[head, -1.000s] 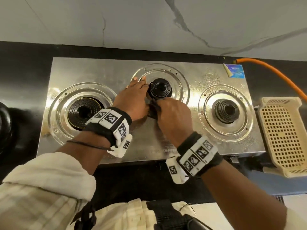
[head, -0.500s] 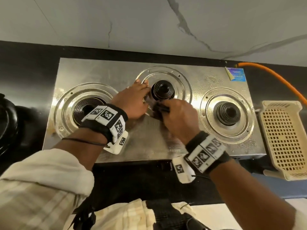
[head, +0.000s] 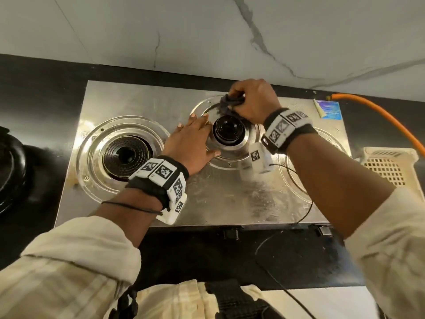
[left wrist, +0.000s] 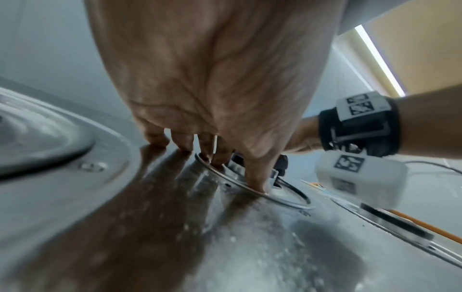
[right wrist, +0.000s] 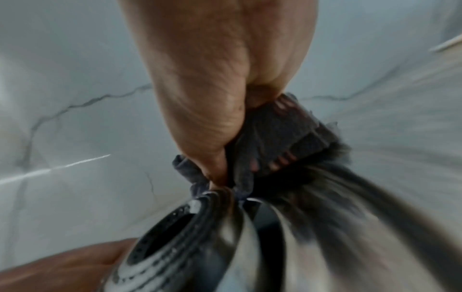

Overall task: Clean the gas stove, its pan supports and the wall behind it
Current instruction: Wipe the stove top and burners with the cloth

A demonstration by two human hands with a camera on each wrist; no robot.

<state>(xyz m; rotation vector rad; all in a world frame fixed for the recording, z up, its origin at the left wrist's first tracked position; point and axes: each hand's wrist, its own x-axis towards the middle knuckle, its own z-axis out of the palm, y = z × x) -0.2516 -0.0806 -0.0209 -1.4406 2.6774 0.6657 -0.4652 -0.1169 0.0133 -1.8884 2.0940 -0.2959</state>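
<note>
A steel three-burner gas stove [head: 142, 102] lies on a black counter below the marble wall [head: 207, 31]. No pan supports sit on the burners. My right hand [head: 251, 101] grips a bunched dark cloth [head: 230, 103] and holds it against the steel ring just behind the middle burner [head: 227, 130]. That cloth [right wrist: 282, 136] is crumpled inside the fist [right wrist: 225, 118] in the right wrist view. My left hand [head: 192, 140] lies flat on the stove top left of the middle burner, its fingertips [left wrist: 185, 142] pressing the steel and the ring's edge.
The left burner [head: 126, 155] is uncovered; my right forearm hides most of the right one. An orange gas hose [head: 377, 116] runs off at the back right. A cream perforated basket [head: 388, 166] stands right of the stove, a black round object [head: 9, 166] at the far left.
My right hand has carried the cloth from the near side of the middle burner round to its far side. The left hand stays flat beside the burner.
</note>
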